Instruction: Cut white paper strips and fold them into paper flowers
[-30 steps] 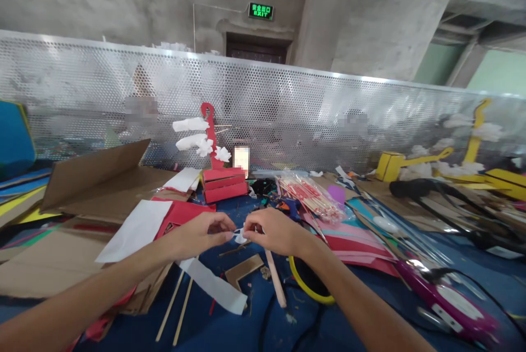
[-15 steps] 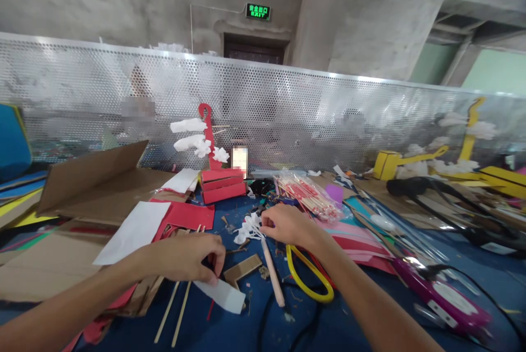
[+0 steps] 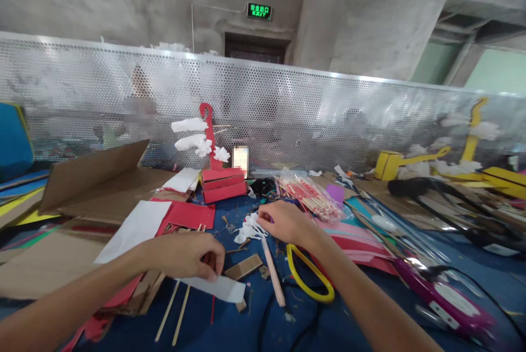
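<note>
My left hand (image 3: 187, 256) is closed, with thumb and fingers pinching a white paper strip (image 3: 224, 289) just above the table. Two thin wooden sticks (image 3: 181, 313) lie below that hand, and a small cardboard piece (image 3: 244, 267) rests beside it. My right hand (image 3: 283, 221) is closed at a cluster of twisted white paper pieces (image 3: 250, 230). Its fingertips touch the cluster's right side, and what they grip is hidden. Below it lie a tool's pale wooden handle (image 3: 273, 272) and a yellow loop (image 3: 295, 272).
A red cardboard model (image 3: 224, 190) with white paper tufts stands at the back. Cardboard sheets (image 3: 45, 264) and white paper (image 3: 137, 229) lie left. A bag of red-and-white sticks (image 3: 308, 193) and a purple corded device (image 3: 447, 303) lie right. A perforated metal screen (image 3: 287, 105) bounds the back.
The white paper strip in my left hand has swung up slightly and lies more level. My right hand has shifted slightly left and up over the white paper cluster.
</note>
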Motion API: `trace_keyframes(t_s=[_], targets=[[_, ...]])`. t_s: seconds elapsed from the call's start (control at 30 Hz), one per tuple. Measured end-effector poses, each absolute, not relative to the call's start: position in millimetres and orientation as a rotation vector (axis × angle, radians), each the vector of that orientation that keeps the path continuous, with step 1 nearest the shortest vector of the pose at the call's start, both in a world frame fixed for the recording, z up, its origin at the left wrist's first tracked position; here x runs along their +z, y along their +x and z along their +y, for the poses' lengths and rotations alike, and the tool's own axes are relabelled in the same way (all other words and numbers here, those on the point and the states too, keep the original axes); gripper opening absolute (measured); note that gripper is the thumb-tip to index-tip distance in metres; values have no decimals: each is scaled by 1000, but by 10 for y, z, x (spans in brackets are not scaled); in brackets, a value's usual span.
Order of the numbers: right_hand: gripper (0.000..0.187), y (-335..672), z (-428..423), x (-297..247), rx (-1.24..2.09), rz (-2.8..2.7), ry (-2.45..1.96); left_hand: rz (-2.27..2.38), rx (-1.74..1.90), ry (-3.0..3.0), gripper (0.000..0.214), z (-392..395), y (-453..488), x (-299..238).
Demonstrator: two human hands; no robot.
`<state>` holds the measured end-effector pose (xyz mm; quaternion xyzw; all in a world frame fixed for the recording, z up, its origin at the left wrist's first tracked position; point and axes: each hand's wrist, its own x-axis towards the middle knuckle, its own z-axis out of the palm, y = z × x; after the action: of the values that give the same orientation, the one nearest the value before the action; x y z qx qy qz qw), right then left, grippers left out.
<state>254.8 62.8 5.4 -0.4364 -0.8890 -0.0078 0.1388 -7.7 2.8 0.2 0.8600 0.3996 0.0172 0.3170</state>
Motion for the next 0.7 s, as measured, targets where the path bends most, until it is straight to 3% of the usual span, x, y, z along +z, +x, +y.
trace_keyframes(t_s=[0.17,0.4,0.5,0.7], targets=[[25,2474,590,88,304,-2489,-1136,1017,284,2141,13,95,-61,56],[43,2305,471,80,1297,-2291,-840,979,672,1828,25,179,2,127],[49,2200,434,27,1388,-2044,-790,1020,714,1740,28,167,17,156],[34,2115,413,37,1344,-1769,-695,943,730,1664,27,126,57,169]])
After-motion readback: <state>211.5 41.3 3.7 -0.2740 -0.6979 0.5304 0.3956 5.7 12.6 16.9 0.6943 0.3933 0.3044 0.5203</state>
